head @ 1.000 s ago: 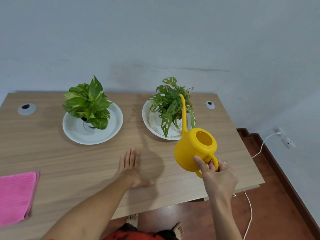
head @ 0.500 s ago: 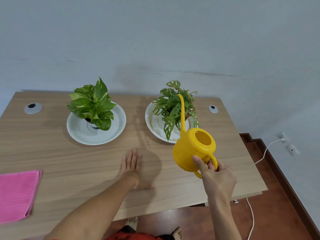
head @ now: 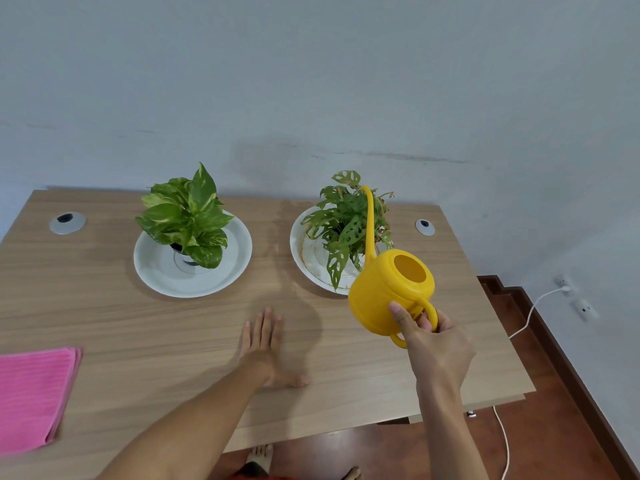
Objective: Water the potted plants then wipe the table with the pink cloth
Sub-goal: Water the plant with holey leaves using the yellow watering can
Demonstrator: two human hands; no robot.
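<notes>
Watering can [head: 388, 292] in right-hand fingers [head: 403, 315], spout seemingly among right plant's [head: 346, 223] leaves; left hand [head: 265, 344] flat.

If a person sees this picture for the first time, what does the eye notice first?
First, the yellow watering can, held by the right hand, spout over the holey-leaved plant at right. Then the pink cloth at the table's left edge.

A grey wall [head: 311, 81] rises behind; two round grommets [head: 67, 222] [head: 425, 227] sit in the far corners; a white cable [head: 502, 438] trails over the red-brown floor [head: 540, 427] to wall sockets [head: 568, 284].
</notes>
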